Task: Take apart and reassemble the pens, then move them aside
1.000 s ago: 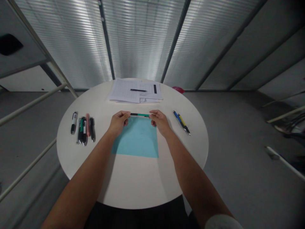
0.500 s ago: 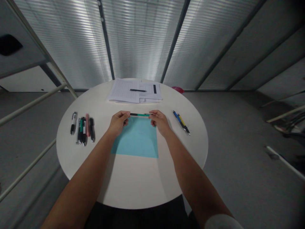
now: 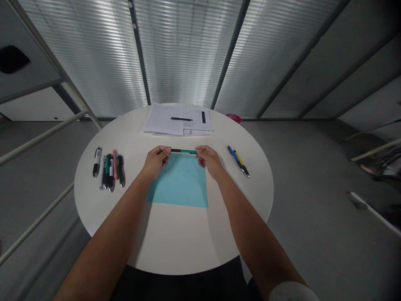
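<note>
The left hand (image 3: 156,159) pinches the black end of a green and black pen (image 3: 185,151). The right hand (image 3: 209,159) pinches its green end. The pen is by the far edge of a blue sheet (image 3: 178,184). 2 pens (image 3: 238,161) lie to the right, more pens (image 3: 115,165) to the left.

Dim overall. Backlit through ribbed panels (image 3: 184,50) at 12 o'clock, glare streaks at 11 and 1. Soft shadows on blue sheet (image 3: 178,184) and tabletop (image 3: 178,238), 6–7. Wide-angle splay; 2 o'clock corner near black. Print on papers (image 3: 164,121) soft.
</note>
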### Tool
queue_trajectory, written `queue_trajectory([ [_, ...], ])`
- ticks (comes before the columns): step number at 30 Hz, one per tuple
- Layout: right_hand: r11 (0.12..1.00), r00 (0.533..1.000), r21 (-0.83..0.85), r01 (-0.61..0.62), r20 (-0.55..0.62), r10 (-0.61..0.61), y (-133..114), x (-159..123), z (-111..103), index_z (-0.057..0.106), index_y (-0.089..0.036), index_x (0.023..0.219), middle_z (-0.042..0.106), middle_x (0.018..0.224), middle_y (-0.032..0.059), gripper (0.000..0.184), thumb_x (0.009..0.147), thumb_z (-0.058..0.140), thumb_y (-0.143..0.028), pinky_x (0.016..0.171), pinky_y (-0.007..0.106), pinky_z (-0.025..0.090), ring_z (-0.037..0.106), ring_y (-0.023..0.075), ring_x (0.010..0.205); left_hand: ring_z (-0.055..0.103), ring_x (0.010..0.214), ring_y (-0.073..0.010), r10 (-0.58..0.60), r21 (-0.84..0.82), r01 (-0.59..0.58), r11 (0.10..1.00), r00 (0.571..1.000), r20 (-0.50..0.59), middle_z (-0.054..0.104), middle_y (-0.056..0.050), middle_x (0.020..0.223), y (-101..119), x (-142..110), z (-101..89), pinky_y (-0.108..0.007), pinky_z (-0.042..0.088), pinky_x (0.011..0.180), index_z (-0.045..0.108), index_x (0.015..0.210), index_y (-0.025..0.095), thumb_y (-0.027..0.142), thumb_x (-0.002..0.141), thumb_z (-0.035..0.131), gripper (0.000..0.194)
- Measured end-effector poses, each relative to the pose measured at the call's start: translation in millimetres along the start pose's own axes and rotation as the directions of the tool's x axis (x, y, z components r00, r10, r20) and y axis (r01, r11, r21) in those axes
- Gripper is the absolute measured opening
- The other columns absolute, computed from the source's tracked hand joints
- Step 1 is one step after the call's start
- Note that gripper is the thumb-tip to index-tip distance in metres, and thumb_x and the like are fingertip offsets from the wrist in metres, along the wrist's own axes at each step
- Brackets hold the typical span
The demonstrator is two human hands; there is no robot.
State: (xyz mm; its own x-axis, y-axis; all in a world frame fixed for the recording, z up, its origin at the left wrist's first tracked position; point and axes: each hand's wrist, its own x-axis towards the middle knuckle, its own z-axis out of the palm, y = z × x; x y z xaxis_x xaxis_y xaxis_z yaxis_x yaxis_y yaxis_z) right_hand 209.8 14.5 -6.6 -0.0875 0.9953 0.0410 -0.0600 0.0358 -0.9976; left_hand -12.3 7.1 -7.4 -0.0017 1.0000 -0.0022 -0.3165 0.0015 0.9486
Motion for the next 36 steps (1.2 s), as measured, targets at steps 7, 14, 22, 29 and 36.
queue_trajectory([
  [7,0.999,1.000,-0.033,-0.002,-0.026,0.001,0.3,-0.1,0.5,0.060,-0.020,0.088,0.054,0.050,-0.0070,0.030,0.075,0.065,-0.046,0.036,0.019,0.029,0.043,0.0071,0.037,0.045,0.049,-0.0055,-0.001,-0.008,0.001,1.000,1.000,0.004,0.057,0.000,0.071,0.7,-0.3,0.5,-0.020,0.030,0.042,0.064,0.078,0.014,0.032,0.068,0.078,0.025],
  [14,1.000,1.000,-0.012,-0.004,0.008,0.004,-0.3,-0.3,-0.6,0.058,-0.020,0.086,0.059,0.058,-0.0048,0.031,0.078,0.060,-0.051,0.036,0.019,0.031,0.046,0.0067,0.039,0.044,0.048,-0.0054,0.003,-0.018,-0.003,1.000,1.000,0.015,0.057,0.000,0.070,1.4,0.0,1.3,-0.020,0.029,0.041,0.064,0.078,0.014,0.030,0.068,0.077,0.023],
  [22,0.999,1.000,0.043,-0.018,-0.001,0.018,4.1,2.7,-1.9,0.063,-0.019,0.086,0.061,0.063,-0.0035,0.023,0.076,0.063,-0.040,0.037,0.018,0.031,0.048,0.0061,0.041,0.046,0.049,-0.0058,0.001,0.006,-0.001,1.000,1.000,0.016,0.058,0.000,0.072,1.0,-0.3,-0.3,-0.020,0.031,0.043,0.065,0.080,0.015,0.030,0.069,0.077,0.022],
  [29,0.999,1.000,0.052,0.014,-0.009,-0.014,3.9,3.0,-2.2,0.063,-0.021,0.087,0.059,0.068,-0.0045,0.021,0.070,0.066,-0.033,0.040,0.019,0.036,0.054,0.0071,0.047,0.046,0.049,-0.0058,-0.005,0.014,0.005,1.000,1.000,0.013,0.058,0.000,0.070,1.3,-0.6,1.0,-0.020,0.030,0.043,0.064,0.078,0.015,0.032,0.069,0.077,0.023],
  [36,1.000,1.000,-0.018,0.019,-0.023,-0.019,0.2,0.1,1.5,0.061,-0.020,0.091,0.056,0.055,-0.0048,0.036,0.082,0.056,-0.054,0.037,0.019,0.033,0.046,0.0072,0.038,0.046,0.049,-0.0059,0.019,0.025,-0.020,0.999,0.999,0.040,0.057,0.000,0.068,-1.1,0.3,-1.7,-0.020,0.030,0.043,0.064,0.080,0.015,0.031,0.069,0.076,0.022],
])
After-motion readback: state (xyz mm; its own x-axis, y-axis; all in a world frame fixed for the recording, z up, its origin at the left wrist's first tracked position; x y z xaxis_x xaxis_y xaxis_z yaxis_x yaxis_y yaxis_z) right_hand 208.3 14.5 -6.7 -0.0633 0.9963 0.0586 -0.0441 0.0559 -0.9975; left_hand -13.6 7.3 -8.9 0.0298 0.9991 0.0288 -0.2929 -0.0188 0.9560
